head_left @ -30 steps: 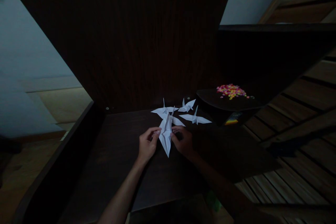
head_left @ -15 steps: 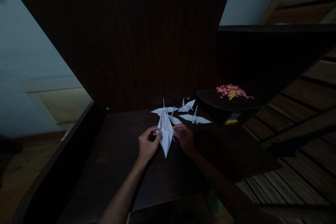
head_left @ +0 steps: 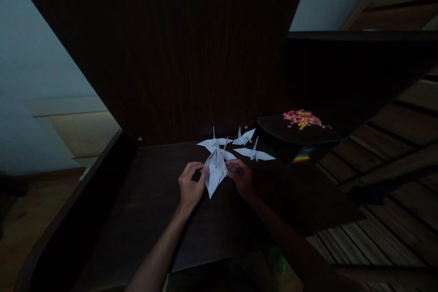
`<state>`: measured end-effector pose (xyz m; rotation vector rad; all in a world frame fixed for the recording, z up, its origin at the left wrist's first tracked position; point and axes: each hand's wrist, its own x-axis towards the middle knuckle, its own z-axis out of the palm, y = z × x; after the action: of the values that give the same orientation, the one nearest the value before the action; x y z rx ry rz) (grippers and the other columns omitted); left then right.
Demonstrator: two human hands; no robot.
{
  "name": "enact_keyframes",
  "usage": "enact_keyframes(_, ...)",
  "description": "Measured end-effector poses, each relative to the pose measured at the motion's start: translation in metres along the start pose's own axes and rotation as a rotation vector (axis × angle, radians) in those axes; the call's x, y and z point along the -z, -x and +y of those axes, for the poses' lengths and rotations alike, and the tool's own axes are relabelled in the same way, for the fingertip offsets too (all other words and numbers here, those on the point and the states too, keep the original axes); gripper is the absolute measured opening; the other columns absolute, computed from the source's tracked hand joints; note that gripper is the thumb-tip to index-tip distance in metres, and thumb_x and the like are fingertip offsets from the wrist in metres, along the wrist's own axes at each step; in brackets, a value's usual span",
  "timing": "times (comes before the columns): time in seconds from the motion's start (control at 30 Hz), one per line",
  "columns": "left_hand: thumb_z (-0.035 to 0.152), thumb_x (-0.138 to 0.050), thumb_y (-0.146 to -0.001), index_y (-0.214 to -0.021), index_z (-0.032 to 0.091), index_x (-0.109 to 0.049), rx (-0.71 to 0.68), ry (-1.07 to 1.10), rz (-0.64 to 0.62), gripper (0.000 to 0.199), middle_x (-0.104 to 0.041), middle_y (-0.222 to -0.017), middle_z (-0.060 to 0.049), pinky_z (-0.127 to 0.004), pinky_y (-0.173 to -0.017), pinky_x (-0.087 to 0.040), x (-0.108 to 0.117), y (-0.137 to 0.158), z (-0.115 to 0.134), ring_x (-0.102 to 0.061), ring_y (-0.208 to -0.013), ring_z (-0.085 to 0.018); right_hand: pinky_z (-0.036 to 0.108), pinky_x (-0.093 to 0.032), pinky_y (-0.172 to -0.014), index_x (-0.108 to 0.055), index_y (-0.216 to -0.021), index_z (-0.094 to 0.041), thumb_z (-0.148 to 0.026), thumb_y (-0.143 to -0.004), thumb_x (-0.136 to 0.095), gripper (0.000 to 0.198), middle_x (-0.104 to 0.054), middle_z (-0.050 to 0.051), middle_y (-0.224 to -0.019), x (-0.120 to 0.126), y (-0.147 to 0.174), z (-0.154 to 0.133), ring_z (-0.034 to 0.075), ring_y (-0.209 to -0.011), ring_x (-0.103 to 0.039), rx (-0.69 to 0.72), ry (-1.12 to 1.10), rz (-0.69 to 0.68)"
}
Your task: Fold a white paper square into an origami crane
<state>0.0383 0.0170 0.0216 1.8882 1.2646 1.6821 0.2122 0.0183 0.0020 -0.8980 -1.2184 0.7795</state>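
Between my two hands is a white folded paper (head_left: 214, 175), an origami piece with a pointed tip toward me and a raised, spread flap at its far end. My left hand (head_left: 191, 184) pinches its left edge between thumb and fingers. On the opposite edge, my right hand (head_left: 241, 177) is closed, its fingertips partly hidden in shadow. Just beyond the piece lie several finished paper cranes: one at the back left (head_left: 214, 141), one at the back right (head_left: 244, 137) and a crane with wide wings (head_left: 255, 153) to the right. Another is partly covered by the held paper.
The dark wooden desk (head_left: 143, 210) has a tall back panel (head_left: 171, 64) and a raised left side board (head_left: 68, 210). To the right, a low rounded shelf (head_left: 273, 128) carries a heap of small colourful pieces (head_left: 303, 119). A slatted wooden surface (head_left: 366, 242) lies at lower right.
The held paper has tilted: its near tip swung left and slightly away from me, and its far flap has spread wider and lower. Both hands keep their places at its edges.
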Motion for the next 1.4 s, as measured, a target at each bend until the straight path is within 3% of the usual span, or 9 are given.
enact_keyframes(0.1,0.023,-0.063,-0.085,-0.085,0.017,-0.067,-0.051,-0.007,0.015,0.007,-0.067,-0.087,-0.005,-0.030,-0.077,-0.052,0.001,-0.001,0.002,-0.065,-0.083,-0.017,0.025,-0.051,-0.057,-0.065,-0.095,-0.020,-0.021,-0.072,-0.064,0.023,-0.062,0.001,-0.075,0.001,0.001,0.000,0.015,-0.065,-0.059,0.052,-0.007,-0.121)
enact_keyframes(0.23,0.019,-0.059,-0.087,-0.089,0.017,-0.064,-0.087,-0.004,0.042,0.006,-0.068,-0.093,-0.006,-0.031,-0.078,-0.053,0.002,-0.001,0.003,-0.065,-0.087,-0.018,0.026,-0.051,-0.057,-0.060,-0.108,-0.021,-0.018,-0.075,-0.064,0.033,-0.062,0.006,-0.098,-0.001,0.003,-0.004,0.013,-0.066,-0.059,0.237,0.091,-0.231)
enact_keyframes(0.37,0.014,-0.055,-0.088,-0.095,0.017,-0.060,-0.175,-0.021,0.045,0.009,-0.066,-0.099,-0.008,-0.034,-0.082,-0.053,0.003,0.001,0.001,-0.065,-0.094,-0.019,0.028,-0.052,-0.058,-0.056,-0.117,-0.021,-0.013,-0.074,-0.064,0.044,-0.059,0.011,-0.114,-0.004,0.006,-0.011,0.014,-0.070,-0.060,0.363,0.233,-0.288)
enact_keyframes(0.5,0.011,-0.056,-0.086,-0.096,0.016,-0.059,-0.286,-0.085,0.052,0.012,-0.065,-0.103,-0.010,-0.037,-0.085,-0.053,0.004,0.002,-0.001,-0.064,-0.098,-0.020,0.027,-0.052,-0.055,-0.053,-0.118,-0.022,-0.014,-0.074,-0.066,0.047,-0.059,0.012,-0.113,-0.005,0.009,-0.013,0.017,-0.074,-0.062,0.439,0.291,-0.293)
enact_keyframes(0.93,0.008,-0.059,-0.081,-0.092,0.017,-0.057,-0.389,-0.097,-0.010,0.013,-0.067,-0.103,-0.011,-0.034,-0.081,-0.055,0.003,0.005,-0.009,-0.066,-0.096,-0.020,0.026,-0.043,-0.050,-0.051,-0.104,-0.023,-0.017,-0.067,-0.069,0.041,-0.054,0.004,-0.090,-0.007,0.014,-0.013,0.015,-0.064,-0.050,0.359,0.326,-0.398)
enact_keyframes(1.07,0.008,-0.059,-0.080,-0.091,0.016,-0.057,-0.398,-0.119,0.022,0.014,-0.068,-0.100,-0.011,-0.032,-0.078,-0.055,0.003,0.006,-0.010,-0.068,-0.092,-0.019,0.028,-0.045,-0.055,-0.052,-0.107,-0.021,-0.018,-0.070,-0.064,0.039,-0.054,0.007,-0.097,-0.005,0.013,-0.016,0.018,-0.073,-0.053,0.373,0.320,-0.459)
enact_keyframes(1.17,0.010,-0.061,-0.080,-0.086,0.017,-0.056,-0.376,-0.130,0.064,0.011,-0.070,-0.095,-0.009,-0.030,-0.075,-0.056,0.004,0.006,-0.009,-0.069,-0.086,-0.018,0.034,-0.049,-0.068,-0.055,-0.098,-0.020,-0.014,-0.074,-0.057,0.025,-0.056,0.008,-0.097,-0.005,0.011,-0.018,0.022,-0.085,-0.056,0.433,0.369,-0.395)
enact_keyframes(1.27,0.012,-0.060,-0.080,-0.083,0.017,-0.055,-0.296,-0.125,0.108,0.008,-0.071,-0.095,-0.009,-0.031,-0.076,-0.056,0.003,0.006,-0.007,-0.070,-0.086,-0.019,0.038,-0.050,-0.077,-0.057,-0.092,-0.021,-0.011,-0.077,-0.055,0.018,-0.058,0.008,-0.092,-0.007,0.009,-0.019,0.023,-0.087,-0.058,0.468,0.420,-0.301)
enact_keyframes(1.4,0.012,-0.057,-0.082,-0.083,0.018,-0.053,-0.153,-0.104,0.129,0.007,-0.072,-0.101,-0.010,-0.033,-0.079,-0.055,0.001,0.007,-0.006,-0.070,-0.090,-0.019,0.035,-0.051,-0.077,-0.058,-0.098,-0.021,-0.015,-0.079,-0.059,0.020,-0.059,0.008,-0.095,-0.011,0.012,-0.021,0.022,-0.087,-0.059,0.437,0.378,-0.317)
